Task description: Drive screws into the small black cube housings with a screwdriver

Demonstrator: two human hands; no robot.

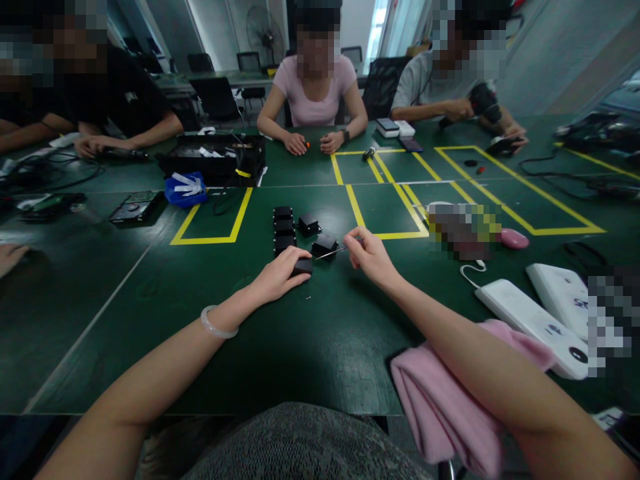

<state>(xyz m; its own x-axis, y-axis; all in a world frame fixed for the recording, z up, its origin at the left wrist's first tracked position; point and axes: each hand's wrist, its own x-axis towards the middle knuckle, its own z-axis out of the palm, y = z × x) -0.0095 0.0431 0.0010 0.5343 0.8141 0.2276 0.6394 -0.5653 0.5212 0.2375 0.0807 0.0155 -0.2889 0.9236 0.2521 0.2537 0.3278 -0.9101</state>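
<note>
My left hand (280, 275) is closed around a small black box (303, 267) and holds it on the green table. Between the fingertips of my right hand (369, 257) is a thin screwdriver (331, 253), its handle mostly hidden by the fingers. Its slim metal shaft points left, with the tip close to the held box; whether they touch, I cannot tell. A tiny screw (308, 297) lies just in front of the box. Beyond my left hand stands a column of several similar black boxes (283, 225). Two more, a farther box (309, 224) and a nearer box (326, 244), sit beside the column.
Yellow tape (565, 200) marks rectangles on the table (215, 373). To the right lie a pink mouse (514, 239), white devices (530, 323) and a pink cloth (445, 400). A black open case (215, 157) and a blue bag (185, 190) stand left. Co-workers sit opposite.
</note>
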